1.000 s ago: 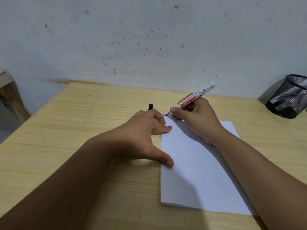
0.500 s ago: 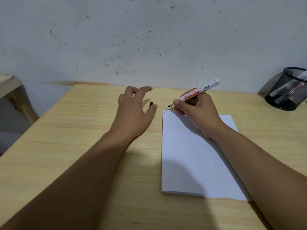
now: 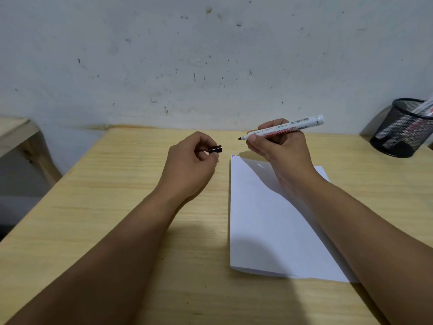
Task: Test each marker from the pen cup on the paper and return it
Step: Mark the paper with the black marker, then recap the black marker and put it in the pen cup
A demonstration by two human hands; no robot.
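Observation:
My right hand (image 3: 280,146) grips a white marker (image 3: 288,129) with red lettering, uncapped, its dark tip pointing left above the paper's far corner. My left hand (image 3: 192,163) pinches the marker's small black cap (image 3: 215,149) between thumb and fingers, just left of the tip. A white sheet of paper (image 3: 269,226) lies on the wooden table, with short test strokes (image 3: 233,156) at its far left corner. The black mesh pen cup (image 3: 403,127) stands at the far right with markers inside.
The light wooden table (image 3: 105,207) meets a scuffed white wall at the back. Its left edge drops off beside another wooden piece (image 3: 14,134).
My left hand left the paper's edge, reached the cap standing on the table and picked it up. My right hand lifted the marker's tip off the paper.

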